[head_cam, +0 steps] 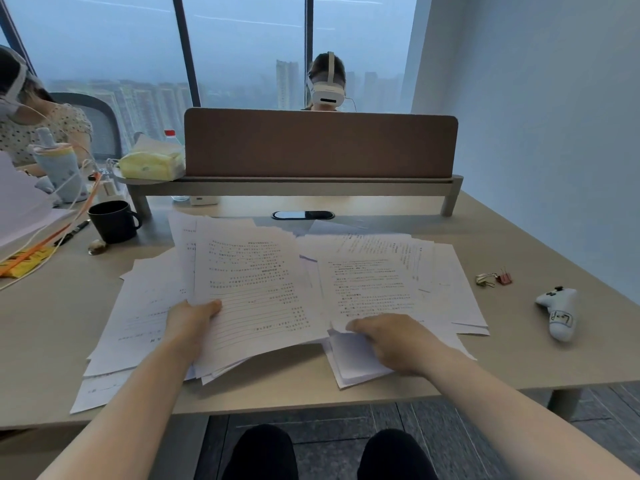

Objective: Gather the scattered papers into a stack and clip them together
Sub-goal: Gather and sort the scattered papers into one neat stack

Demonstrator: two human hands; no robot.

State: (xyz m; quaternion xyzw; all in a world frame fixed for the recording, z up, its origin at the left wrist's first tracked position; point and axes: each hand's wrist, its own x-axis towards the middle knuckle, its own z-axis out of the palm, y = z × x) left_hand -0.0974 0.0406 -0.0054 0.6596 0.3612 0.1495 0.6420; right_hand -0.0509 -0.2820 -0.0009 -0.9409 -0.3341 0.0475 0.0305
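Many printed white papers lie spread over the beige desk [346, 393] in front of me. My left hand [188, 323] grips the near edge of a raised bundle of sheets [252, 278], thumb on top, lifting it off the left papers [138, 313]. My right hand [394, 341] presses down on the right pile of papers [374, 282], fingers curled over its near edge. Binder clips, one gold and one pink [493, 278], lie on the desk to the right of the papers, apart from both hands.
A white game controller [559, 311] lies at the right. A black mug [114, 220] and a pen [72, 232] stand at the left. A brown divider screen [318, 143] on a riser closes the back. Two people with headsets sit beyond.
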